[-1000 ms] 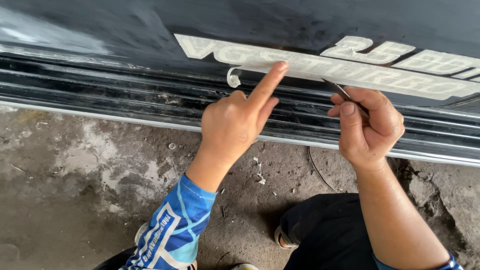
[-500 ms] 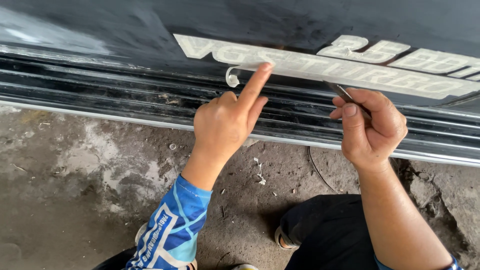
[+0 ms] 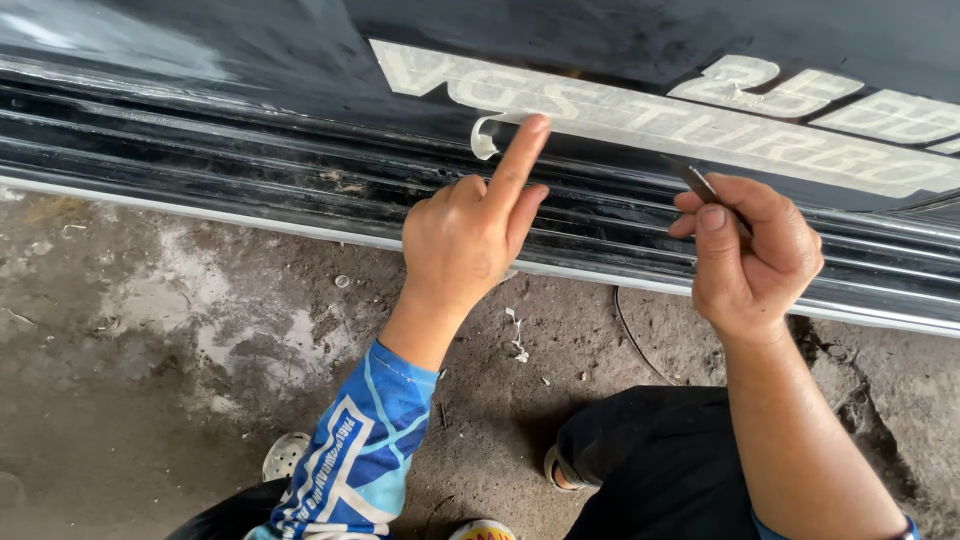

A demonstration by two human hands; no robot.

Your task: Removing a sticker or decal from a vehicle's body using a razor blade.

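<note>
A pale lettered decal (image 3: 640, 110) runs along a dark vehicle body panel (image 3: 250, 50). Its lower strip has come loose, and the end is a small curl (image 3: 483, 138). My left hand (image 3: 465, 240), in a blue patterned sleeve, has its index finger stretched out. The fingertip presses on the strip just right of the curl, the other fingers are folded, and the hand holds nothing. To the right, my right hand (image 3: 750, 260) grips a thin metal blade (image 3: 697, 182). The blade's tip points at the panel below the decal.
Under the panel runs a ribbed black sill (image 3: 200, 170) with a light lower edge. The ground is stained concrete (image 3: 150, 330) with small white scraps (image 3: 517, 335). My knee in dark trousers (image 3: 650, 460) and a shoe (image 3: 285, 455) are at the bottom.
My left index finger has slid left along the strip, closer to the curled end. My right hand with the blade has stayed in place.
</note>
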